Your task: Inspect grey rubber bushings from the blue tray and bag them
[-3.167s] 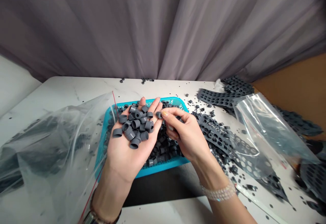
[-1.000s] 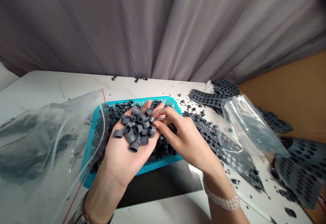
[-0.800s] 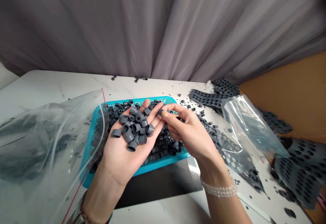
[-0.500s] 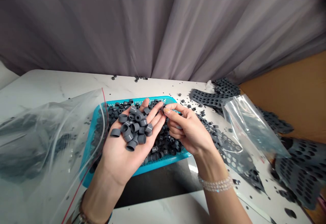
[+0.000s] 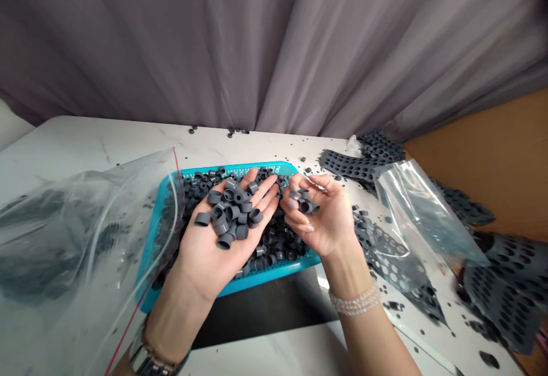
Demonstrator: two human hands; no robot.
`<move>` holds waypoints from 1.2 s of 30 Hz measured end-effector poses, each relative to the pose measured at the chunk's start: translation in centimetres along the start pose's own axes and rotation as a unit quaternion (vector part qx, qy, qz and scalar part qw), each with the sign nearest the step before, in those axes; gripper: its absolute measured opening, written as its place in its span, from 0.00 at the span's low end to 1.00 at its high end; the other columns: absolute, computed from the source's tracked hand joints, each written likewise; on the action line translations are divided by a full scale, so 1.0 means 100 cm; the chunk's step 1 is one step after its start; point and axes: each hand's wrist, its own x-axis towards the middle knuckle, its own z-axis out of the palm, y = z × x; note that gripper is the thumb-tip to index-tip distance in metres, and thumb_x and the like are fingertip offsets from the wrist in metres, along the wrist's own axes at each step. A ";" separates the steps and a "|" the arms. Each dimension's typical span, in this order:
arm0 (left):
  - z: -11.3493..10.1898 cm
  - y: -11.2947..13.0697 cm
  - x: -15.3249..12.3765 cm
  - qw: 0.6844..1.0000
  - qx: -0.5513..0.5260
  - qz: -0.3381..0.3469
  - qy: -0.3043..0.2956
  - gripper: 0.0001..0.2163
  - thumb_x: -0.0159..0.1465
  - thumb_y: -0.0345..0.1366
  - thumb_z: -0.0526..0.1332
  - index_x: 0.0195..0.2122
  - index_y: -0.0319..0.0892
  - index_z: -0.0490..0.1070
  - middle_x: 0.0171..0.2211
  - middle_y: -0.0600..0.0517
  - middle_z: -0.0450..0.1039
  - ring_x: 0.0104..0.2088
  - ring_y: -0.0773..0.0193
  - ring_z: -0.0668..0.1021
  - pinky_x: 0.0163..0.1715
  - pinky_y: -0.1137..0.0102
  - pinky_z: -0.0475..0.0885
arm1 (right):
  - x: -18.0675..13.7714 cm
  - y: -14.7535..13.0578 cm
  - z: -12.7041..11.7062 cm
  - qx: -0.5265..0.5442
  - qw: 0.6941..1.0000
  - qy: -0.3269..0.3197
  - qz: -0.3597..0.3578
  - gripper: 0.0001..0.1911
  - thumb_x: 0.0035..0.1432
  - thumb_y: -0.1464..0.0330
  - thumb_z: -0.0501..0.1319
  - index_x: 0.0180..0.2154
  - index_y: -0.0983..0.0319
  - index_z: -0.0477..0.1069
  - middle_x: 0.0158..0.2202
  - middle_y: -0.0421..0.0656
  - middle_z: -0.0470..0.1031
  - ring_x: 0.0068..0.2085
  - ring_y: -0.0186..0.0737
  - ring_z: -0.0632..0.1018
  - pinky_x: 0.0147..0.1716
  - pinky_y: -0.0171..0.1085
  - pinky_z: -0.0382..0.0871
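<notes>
My left hand (image 5: 214, 256) is palm up with its fingers stretched out, bearing a heap of small dark grey cylindrical caps (image 5: 232, 212). Some of these show a hollow end, others a hole in the top. Close by on the right, my right hand (image 5: 323, 222) is turned palm up too, its fingers curled around a few more grey caps (image 5: 305, 206). Both hands are above a blue plastic basket (image 5: 184, 299) full of the same caps. The basket's middle is hidden behind my left hand.
A clear zip bag (image 5: 85, 239) with dark pieces inside overlaps the basket's left side. To the right lie another clear bag (image 5: 432, 210) and perforated grey sheets (image 5: 505, 290). Loose bits are scattered over the white table (image 5: 141, 136). A grey curtain (image 5: 214, 45) hangs behind.
My right hand has drawn back from the left fingertips and rolled palm up, revealing caps in its curled fingers. My left hand, with its heap, has shifted slightly right.
</notes>
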 end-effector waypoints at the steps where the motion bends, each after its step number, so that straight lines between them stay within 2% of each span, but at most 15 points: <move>1: 0.000 -0.001 0.001 1.000 0.007 -0.002 0.007 0.22 0.66 0.39 0.46 0.60 0.38 0.60 0.57 0.35 0.65 0.55 0.50 0.71 0.51 0.59 0.70 | 0.000 0.000 0.000 0.012 1.000 -0.012 0.007 0.14 0.56 0.60 0.48 0.23 0.61 0.60 0.16 0.36 0.63 0.12 0.26 0.59 0.10 0.27 0.42; 4: 0.002 -0.003 0.001 0.999 0.008 -0.013 0.033 0.22 0.66 0.39 0.46 0.58 0.39 0.62 0.57 0.37 0.66 0.56 0.51 0.71 0.50 0.60 0.72 | 0.000 0.001 0.002 0.023 0.999 -0.035 0.018 0.18 0.59 0.59 0.51 0.21 0.61 0.53 0.14 0.32 0.58 0.11 0.22 0.55 0.09 0.26 0.41; 9: 0.000 -0.005 0.004 0.998 -0.034 -0.011 0.041 0.22 0.66 0.38 0.45 0.58 0.37 0.62 0.57 0.37 0.66 0.56 0.51 0.71 0.48 0.58 0.73 | 0.001 0.010 0.008 -0.117 0.991 0.028 -0.052 0.11 0.57 0.67 0.59 0.27 0.61 0.58 0.17 0.31 0.64 0.12 0.21 0.55 0.10 0.26 0.40; 12: -0.002 -0.007 0.006 0.998 -0.032 0.007 0.045 0.21 0.65 0.37 0.45 0.58 0.38 0.62 0.57 0.38 0.66 0.56 0.51 0.71 0.48 0.58 0.74 | 0.001 0.012 0.008 -0.157 0.984 0.049 -0.071 0.08 0.58 0.64 0.58 0.31 0.60 0.62 0.18 0.31 0.64 0.13 0.21 0.56 0.12 0.26 0.41; 15: -0.002 -0.007 0.007 0.999 -0.018 0.022 0.045 0.22 0.66 0.37 0.45 0.57 0.35 0.63 0.56 0.36 0.67 0.55 0.51 0.72 0.48 0.59 0.74 | 0.001 0.012 0.008 -0.190 0.979 0.052 -0.056 0.11 0.59 0.60 0.57 0.32 0.62 0.66 0.17 0.31 0.59 0.14 0.21 0.53 0.13 0.26 0.40; 17: -0.001 -0.007 0.006 0.998 -0.015 0.031 0.051 0.21 0.66 0.37 0.45 0.57 0.34 0.64 0.55 0.36 0.68 0.53 0.52 0.73 0.47 0.60 0.75 | 0.001 0.013 0.009 -0.244 0.965 0.071 -0.064 0.13 0.57 0.59 0.59 0.33 0.62 0.69 0.16 0.30 0.56 0.15 0.22 0.52 0.13 0.27 0.42; 21: 0.000 -0.006 0.005 0.997 -0.017 0.034 0.066 0.20 0.66 0.36 0.45 0.56 0.38 0.65 0.53 0.41 0.70 0.49 0.57 0.76 0.43 0.64 0.77 | 0.001 0.019 0.014 -0.355 0.920 0.112 -0.122 0.14 0.50 0.59 0.66 0.34 0.63 0.72 0.20 0.36 0.68 0.19 0.24 0.61 0.16 0.27 0.50; 23: 0.001 -0.005 0.005 0.998 -0.017 0.026 0.057 0.20 0.66 0.35 0.46 0.57 0.38 0.64 0.53 0.41 0.71 0.48 0.58 0.77 0.42 0.66 0.77 | 0.002 0.021 0.014 -0.365 0.914 0.120 -0.129 0.14 0.50 0.60 0.66 0.35 0.63 0.72 0.19 0.35 0.67 0.19 0.25 0.62 0.16 0.27 0.51; 27: 0.002 -0.003 0.004 0.999 -0.013 0.007 0.043 0.21 0.65 0.37 0.47 0.58 0.36 0.63 0.55 0.39 0.68 0.53 0.55 0.74 0.48 0.61 0.74 | 0.004 0.021 0.009 -0.301 0.944 0.108 -0.088 0.11 0.52 0.62 0.64 0.35 0.62 0.71 0.17 0.32 0.61 0.16 0.22 0.54 0.13 0.26 0.44; 31: 0.002 -0.001 0.002 0.999 -0.003 0.020 0.048 0.22 0.65 0.37 0.47 0.58 0.36 0.63 0.56 0.39 0.68 0.57 0.54 0.70 0.55 0.59 0.67 | 0.005 0.014 0.004 -0.112 0.993 0.043 0.002 0.06 0.55 0.67 0.62 0.29 0.63 0.67 0.14 0.28 0.51 0.15 0.22 0.47 0.12 0.24 0.40; 34: 0.001 0.002 0.001 0.999 0.000 0.024 0.028 0.22 0.65 0.38 0.47 0.58 0.37 0.63 0.56 0.40 0.68 0.57 0.55 0.69 0.59 0.59 0.62 | 0.005 0.010 0.001 0.017 0.997 -0.021 0.070 0.13 0.58 0.68 0.57 0.23 0.63 0.60 0.14 0.29 0.49 0.15 0.22 0.45 0.11 0.24 0.42; 36: 0.000 0.003 0.000 1.000 -0.001 0.023 0.013 0.22 0.65 0.39 0.47 0.59 0.38 0.62 0.56 0.40 0.67 0.57 0.56 0.69 0.60 0.59 0.60 | 0.005 0.009 -0.001 0.059 0.994 -0.044 0.085 0.15 0.59 0.67 0.55 0.21 0.62 0.57 0.14 0.30 0.49 0.15 0.23 0.45 0.11 0.23 0.43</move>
